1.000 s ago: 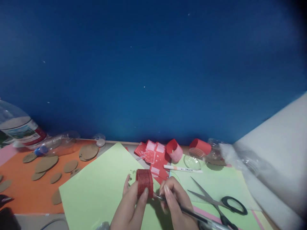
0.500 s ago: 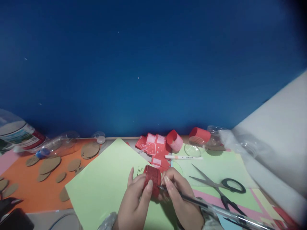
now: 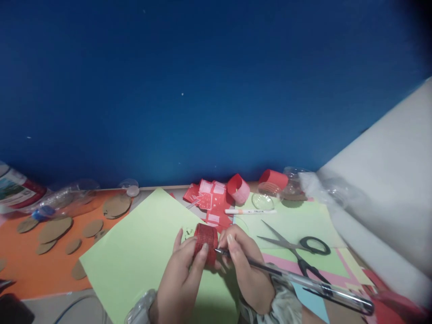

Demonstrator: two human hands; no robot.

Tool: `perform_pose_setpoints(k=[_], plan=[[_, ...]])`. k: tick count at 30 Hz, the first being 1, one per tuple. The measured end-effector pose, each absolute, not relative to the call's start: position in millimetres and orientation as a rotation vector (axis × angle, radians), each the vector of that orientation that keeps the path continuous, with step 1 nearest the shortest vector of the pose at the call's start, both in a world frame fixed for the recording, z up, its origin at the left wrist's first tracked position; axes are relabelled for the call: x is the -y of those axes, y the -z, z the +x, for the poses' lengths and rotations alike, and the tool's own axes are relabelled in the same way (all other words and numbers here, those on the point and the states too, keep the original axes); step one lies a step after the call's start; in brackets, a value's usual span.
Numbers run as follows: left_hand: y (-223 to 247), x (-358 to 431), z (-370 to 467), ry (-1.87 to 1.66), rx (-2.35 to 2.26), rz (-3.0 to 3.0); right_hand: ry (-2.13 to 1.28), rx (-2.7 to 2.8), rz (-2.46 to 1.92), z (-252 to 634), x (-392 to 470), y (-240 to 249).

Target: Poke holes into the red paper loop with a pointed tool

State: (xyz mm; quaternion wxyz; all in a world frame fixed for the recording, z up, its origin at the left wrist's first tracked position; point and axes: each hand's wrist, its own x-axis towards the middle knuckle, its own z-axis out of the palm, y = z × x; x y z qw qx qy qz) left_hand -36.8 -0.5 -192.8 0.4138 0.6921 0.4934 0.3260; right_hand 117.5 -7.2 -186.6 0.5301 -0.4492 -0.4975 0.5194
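Observation:
My left hand (image 3: 182, 276) grips a small red mesh-textured ring (image 3: 205, 240) upright on a light green paper sheet (image 3: 141, 256). My right hand (image 3: 246, 270) holds a long clear pen (image 3: 303, 281), its tip touching the ring's right side. Both hands are low in the middle of the view. The pen's barrel runs out to the lower right.
Open black-handled scissors (image 3: 297, 249) lie right of my hands on green and pink paper. Behind are red paper scraps (image 3: 211, 202), red rings (image 3: 238, 188), a white marker (image 3: 249, 211) and clear plastic pieces. Brown cardboard discs (image 3: 54, 228) and plastic bottles (image 3: 54, 202) sit on orange paper at left.
The view has tilted down, showing more of my wrists and the pen. Both hands stay on the red ring with the pen tip against it, shifted slightly left.

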Motion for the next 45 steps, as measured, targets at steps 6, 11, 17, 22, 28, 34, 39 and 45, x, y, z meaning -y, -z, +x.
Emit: perform_pose_setpoints(k=[6, 11, 17, 22, 28, 34, 39, 45], plan=[[188.8, 1.7, -36.1, -0.82, -1.229, 1.715, -1.232, 1.227, -1.107, 118.2, 5.7, 184.0], [188.2, 1.1, -36.2, -0.794, -1.216, 1.711, -1.181, 1.316, -1.131, 118.5, 4.9, 180.3], [184.2, 1.7, -35.2, -0.776, -1.225, 1.698, -1.119, 1.312, -1.2, 120.2, 4.0, 180.3], [185.4, 2.0, -34.7, -0.775, -1.23, 1.713, -1.085, 1.4, -1.216, 121.5, 3.2, 181.7], [184.7, 1.8, -34.6, -0.771, -1.229, 1.722, -1.085, 1.398, -1.243, 121.4, 3.6, 183.7], [183.5, 2.6, -34.9, -0.774, -1.239, 1.701, -1.056, 1.368, -1.289, 122.5, 2.8, 184.6], [184.3, 2.9, -35.9, -0.796, -1.247, 1.693, -1.125, 1.408, -1.159, 124.0, 3.4, 183.2], [184.0, 4.0, -36.1, -0.843, -1.296, 1.645, -1.13, 1.457, -1.049, 125.4, 4.3, 186.2]])
